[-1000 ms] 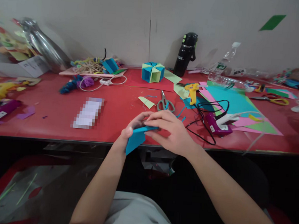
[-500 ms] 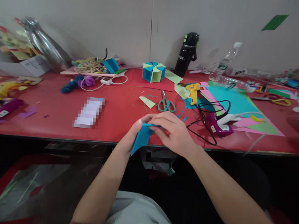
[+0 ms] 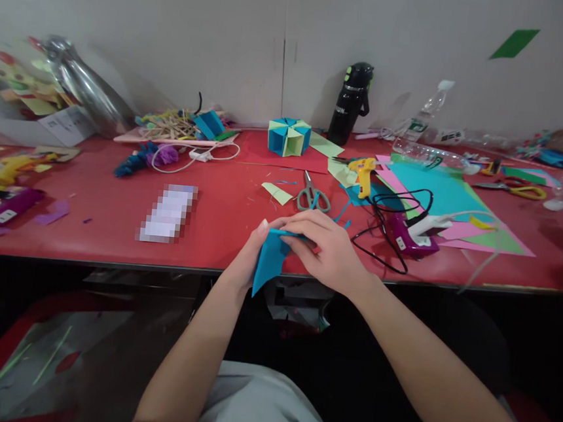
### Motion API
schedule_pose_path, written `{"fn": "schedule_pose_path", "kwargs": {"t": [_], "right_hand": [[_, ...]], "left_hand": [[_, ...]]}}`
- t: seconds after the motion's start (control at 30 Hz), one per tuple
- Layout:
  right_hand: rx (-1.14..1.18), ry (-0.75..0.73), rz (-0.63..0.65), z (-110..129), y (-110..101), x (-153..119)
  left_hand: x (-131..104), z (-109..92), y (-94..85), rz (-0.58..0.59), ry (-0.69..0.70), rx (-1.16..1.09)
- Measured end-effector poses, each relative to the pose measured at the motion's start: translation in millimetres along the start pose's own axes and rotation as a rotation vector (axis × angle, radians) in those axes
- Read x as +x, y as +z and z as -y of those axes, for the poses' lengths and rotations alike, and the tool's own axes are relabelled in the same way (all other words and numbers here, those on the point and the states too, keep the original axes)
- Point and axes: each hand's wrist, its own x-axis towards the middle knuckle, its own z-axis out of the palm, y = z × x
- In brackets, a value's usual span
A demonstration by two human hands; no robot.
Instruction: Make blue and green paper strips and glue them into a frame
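A blue folded paper piece [image 3: 270, 262] is held between my two hands, just over the table's front edge. My left hand [image 3: 251, 251] is closed on its left side, thumb upright beside the top fold. My right hand [image 3: 325, 247] pinches the upper right edge; its fingers reach across the top and partly hide the paper. Beyond my hands lie grey-handled scissors [image 3: 313, 197] and a pale green paper scrap [image 3: 277, 192]. Farther back stands a round blue and pale green folded-paper form [image 3: 288, 137].
On the right are a yellow glue gun [image 3: 363, 177], a purple power strip [image 3: 414, 241] with a looping black cable, and stacked coloured paper [image 3: 446, 189]. A black bottle [image 3: 348, 105] stands by the wall. A blurred-out flat rectangle [image 3: 167, 214] and a steel flask [image 3: 88, 89] are leftward.
The blue paper has turned slightly in my fingers, and its lower corner has shifted a little to the right. Both hands keep their hold almost in place.
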Motion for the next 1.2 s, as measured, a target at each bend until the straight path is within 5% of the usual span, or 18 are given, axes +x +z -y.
{"fn": "schedule_pose_path", "kwargs": {"t": [0.13, 0.3, 0.57, 0.83, 1.1, 1.2], "right_hand": [[-0.031, 0.058, 0.014, -2, -1, 0], [-0.012, 0.137, 0.025, -4, -1, 1], [0.127, 0.277, 0.039, -3, 1, 0], [0.128, 0.313, 0.149, -2, -1, 2], [0.107, 0.277, 0.061, -3, 1, 1], [0.106, 0.289, 0.133, -1, -2, 1]], "left_hand": [[-6, -14, -5.4, -0.065, 0.014, 0.167], [-19, -42, -10.3, -0.222, 0.276, 0.577], [-21, -41, -14.0, -0.252, 0.303, 0.589], [-20, -43, -7.7, -0.256, 0.289, 0.631], [-21, -44, -8.4, -0.277, 0.263, 0.627], [-21, -46, -6.7, -0.268, 0.278, 0.668]]}}
